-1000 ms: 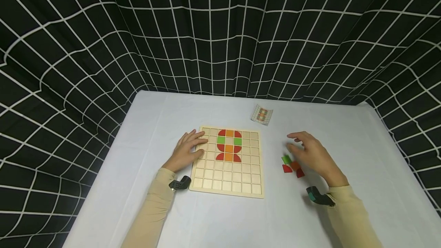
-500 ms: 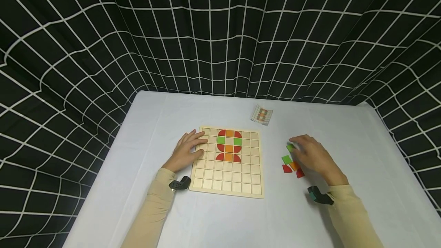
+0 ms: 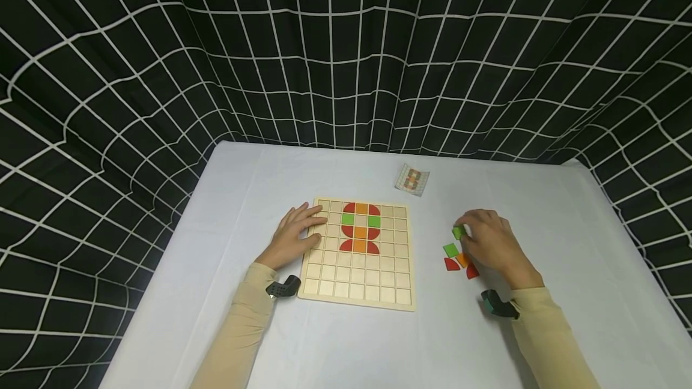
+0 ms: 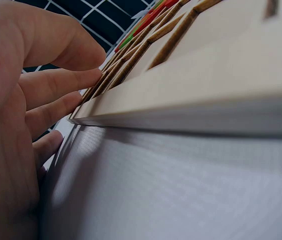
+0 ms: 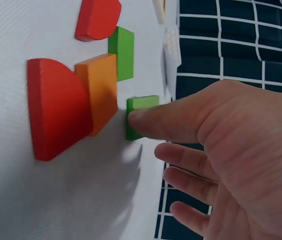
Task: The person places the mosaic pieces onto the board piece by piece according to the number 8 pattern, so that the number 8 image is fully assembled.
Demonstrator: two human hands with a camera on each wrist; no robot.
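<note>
My left hand [image 3: 291, 238] lies at the left side of the wooden grid board [image 3: 357, 289], its straight, spread fingers resting on the edge. Red, orange and green tiles fill part of the board's upper middle. To the right of the board, my right hand [image 3: 494, 248] pinches a green square tile [image 3: 458, 232] between thumb and index finger. In the right wrist view the thumb presses the face of that tile [image 5: 143, 103], and the index finger is hidden. Close by lie another green square tile [image 3: 450, 250], an orange tile [image 3: 462, 260] and two red rounded tiles [image 3: 473, 271].
A small paper card [image 3: 412, 180] printed with a coloured grid pattern lies behind the board on the white-covered table [image 3: 259, 179]. Black cloth with white grid lines [image 3: 346, 65] hangs around the back and sides.
My right hand has come down onto the far green tile, closed thumb and index finger on it, and tilted it. The left hand and board have stayed in place.
</note>
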